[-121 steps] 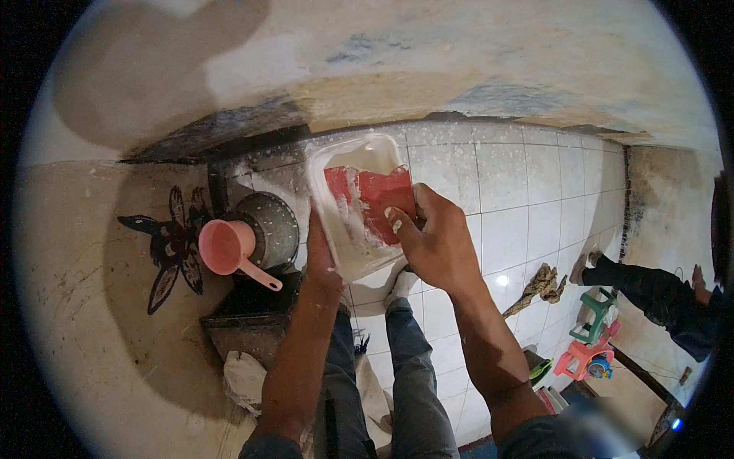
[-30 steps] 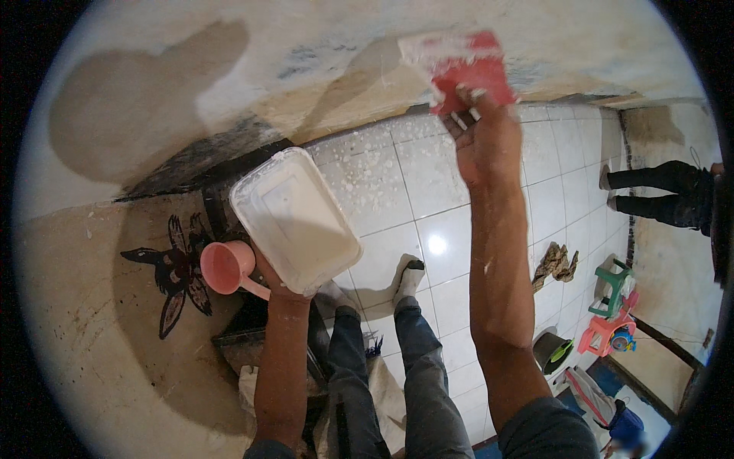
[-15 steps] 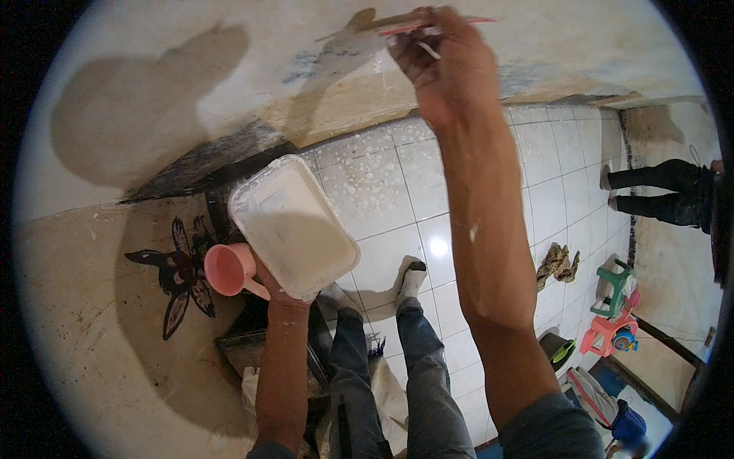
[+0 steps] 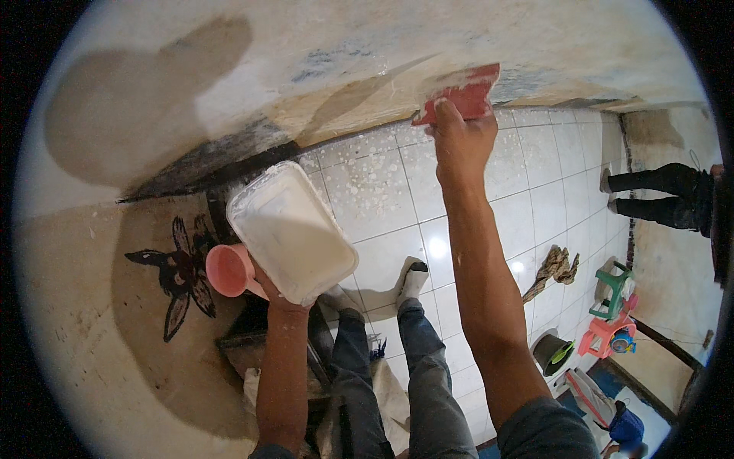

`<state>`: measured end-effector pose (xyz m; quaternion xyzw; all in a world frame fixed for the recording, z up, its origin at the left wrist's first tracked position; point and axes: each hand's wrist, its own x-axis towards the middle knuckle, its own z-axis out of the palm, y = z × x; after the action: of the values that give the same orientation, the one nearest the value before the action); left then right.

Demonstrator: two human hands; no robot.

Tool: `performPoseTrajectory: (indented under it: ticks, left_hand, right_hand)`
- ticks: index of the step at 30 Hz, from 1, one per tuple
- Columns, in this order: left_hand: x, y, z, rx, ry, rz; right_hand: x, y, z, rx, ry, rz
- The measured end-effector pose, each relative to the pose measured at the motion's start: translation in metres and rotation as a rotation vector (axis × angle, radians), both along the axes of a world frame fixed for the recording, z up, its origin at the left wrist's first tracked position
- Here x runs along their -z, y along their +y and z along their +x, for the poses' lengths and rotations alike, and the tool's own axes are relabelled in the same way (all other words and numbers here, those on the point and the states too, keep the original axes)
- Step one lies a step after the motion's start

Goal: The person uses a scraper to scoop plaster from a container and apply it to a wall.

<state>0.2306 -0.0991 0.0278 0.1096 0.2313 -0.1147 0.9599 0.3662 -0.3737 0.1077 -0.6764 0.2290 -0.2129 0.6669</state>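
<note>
"Where's the red scraper (image 4: 472, 93)?"

"At the mottled wall's (image 4: 329, 46) lower part; contact, I can't tell. It's flat, smeared pale, pinched in the right hand (image 4: 465, 141), thumb on its face."

"The left hand (image 4: 281, 295)?"

"Under a rounded rectangular tub (image 4: 345, 265) of creamy paste (image 4: 298, 229); fingers hidden, so I can't tell. Beside it, 1 round pink dipper (image 4: 228, 270); below, glossy tiles (image 4: 390, 245)."

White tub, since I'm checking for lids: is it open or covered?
Open: no lid covers the white tub, and its pale inside shows.
</note>
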Motion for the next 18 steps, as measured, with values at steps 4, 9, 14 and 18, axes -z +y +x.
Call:
performPoseTrajectory:
  ticks: [4, 9, 14, 18]
  left_hand:
    - [0.000, 0.000, 0.001, 0.014, -0.021, -0.022]
    - [0.007, 0.002, 0.000, 0.011, -0.041, -0.041]
    - [0.012, 0.008, -0.001, 0.015, -0.083, -0.086]
    - [0.011, 0.003, 0.000, 0.030, -0.077, -0.112]
  right_hand:
    - [0.005, 0.014, 0.051, 0.362, 0.078, -0.768]
    - [0.010, 0.095, 0.044, 0.016, 0.026, -0.675]
    - [0.034, 0.045, -0.013, -0.157, -0.092, -0.693]
    - [0.064, -0.070, 0.006, 0.081, -0.097, -0.440]
